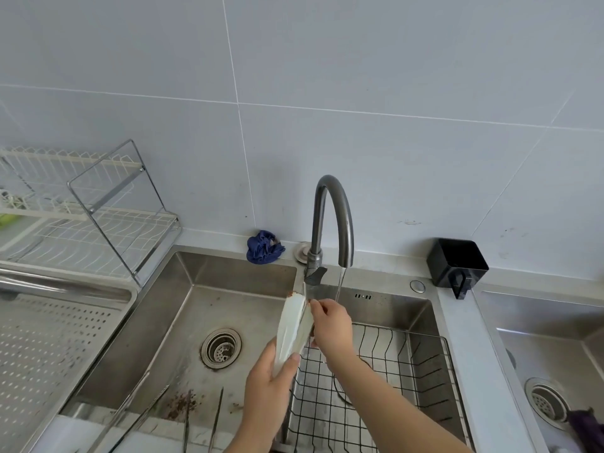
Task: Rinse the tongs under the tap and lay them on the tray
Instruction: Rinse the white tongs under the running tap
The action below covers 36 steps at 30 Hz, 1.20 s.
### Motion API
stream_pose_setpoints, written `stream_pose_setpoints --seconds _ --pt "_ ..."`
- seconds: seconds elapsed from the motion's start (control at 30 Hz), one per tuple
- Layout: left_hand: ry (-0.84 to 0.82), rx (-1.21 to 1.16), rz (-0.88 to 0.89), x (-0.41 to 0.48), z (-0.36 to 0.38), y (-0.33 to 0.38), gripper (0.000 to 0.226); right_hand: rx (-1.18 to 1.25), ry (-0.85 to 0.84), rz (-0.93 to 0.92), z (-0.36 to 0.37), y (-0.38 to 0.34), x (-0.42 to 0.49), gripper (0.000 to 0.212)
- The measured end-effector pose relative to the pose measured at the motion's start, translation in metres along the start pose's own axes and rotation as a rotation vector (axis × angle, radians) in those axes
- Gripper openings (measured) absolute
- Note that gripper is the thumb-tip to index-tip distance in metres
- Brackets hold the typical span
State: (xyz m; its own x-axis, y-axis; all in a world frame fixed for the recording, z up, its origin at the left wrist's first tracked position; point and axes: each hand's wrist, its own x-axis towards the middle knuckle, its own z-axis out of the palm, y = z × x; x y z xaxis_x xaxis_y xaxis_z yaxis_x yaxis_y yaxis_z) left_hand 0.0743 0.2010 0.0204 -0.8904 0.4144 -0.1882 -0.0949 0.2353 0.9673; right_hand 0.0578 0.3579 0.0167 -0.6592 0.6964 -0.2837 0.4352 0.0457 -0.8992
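Note:
White tongs (292, 328) with rusty stains at the tip stand tilted above the sink divider, just left of the water stream. My left hand (268, 387) grips their lower end. My right hand (330, 322) pinches the upper part of the tongs near the tip, right beside the running water. The curved grey tap (333, 220) pours a thin stream down behind my right hand. A perforated steel tray (49, 348) lies at the left of the sink.
Thin metal utensils (186, 416) lie in the left basin (228, 308) near the drain (221, 347). A black wire basket (392, 387) fills the right basin. A blue cloth (264, 246), a black box (457, 263) and a white dish rack (81, 210) stand along the back.

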Motion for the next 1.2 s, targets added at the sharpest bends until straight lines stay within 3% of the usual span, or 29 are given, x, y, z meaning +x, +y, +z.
stream_pose_setpoints --seconds 0.23,0.37,0.57,0.73,0.83,0.93,1.0,1.1,1.2 --pt "0.001 0.033 0.022 0.000 -0.008 -0.004 0.036 0.233 -0.102 0.082 0.001 0.014 -0.006 0.014" --pt "-0.024 0.052 0.057 0.000 -0.005 0.002 0.035 0.173 -0.028 0.038 0.001 0.009 0.002 0.031" --pt "0.004 0.012 0.025 0.003 -0.008 0.003 0.036 0.280 -0.201 0.109 -0.001 0.010 0.003 0.015" --pt "-0.024 -0.019 0.033 0.008 -0.004 0.006 0.027 0.340 -0.117 0.089 -0.005 0.012 0.008 0.026" --pt "-0.015 -0.006 0.035 0.009 -0.004 0.005 0.027 0.337 -0.187 0.095 -0.007 0.014 0.007 0.009" --pt "-0.026 0.019 0.035 0.010 -0.007 0.001 0.026 0.348 -0.258 0.103 -0.013 0.017 0.007 0.022" --pt "-0.043 0.037 0.036 0.012 -0.007 0.001 0.025 0.317 -0.209 0.071 -0.014 0.019 0.007 0.029" --pt "-0.060 0.057 0.052 0.014 -0.005 0.003 0.025 0.270 -0.088 0.022 -0.014 0.020 0.009 0.012" --pt "-0.077 0.072 0.061 0.015 -0.004 0.003 0.026 0.291 -0.061 0.041 -0.015 0.021 0.010 0.014"
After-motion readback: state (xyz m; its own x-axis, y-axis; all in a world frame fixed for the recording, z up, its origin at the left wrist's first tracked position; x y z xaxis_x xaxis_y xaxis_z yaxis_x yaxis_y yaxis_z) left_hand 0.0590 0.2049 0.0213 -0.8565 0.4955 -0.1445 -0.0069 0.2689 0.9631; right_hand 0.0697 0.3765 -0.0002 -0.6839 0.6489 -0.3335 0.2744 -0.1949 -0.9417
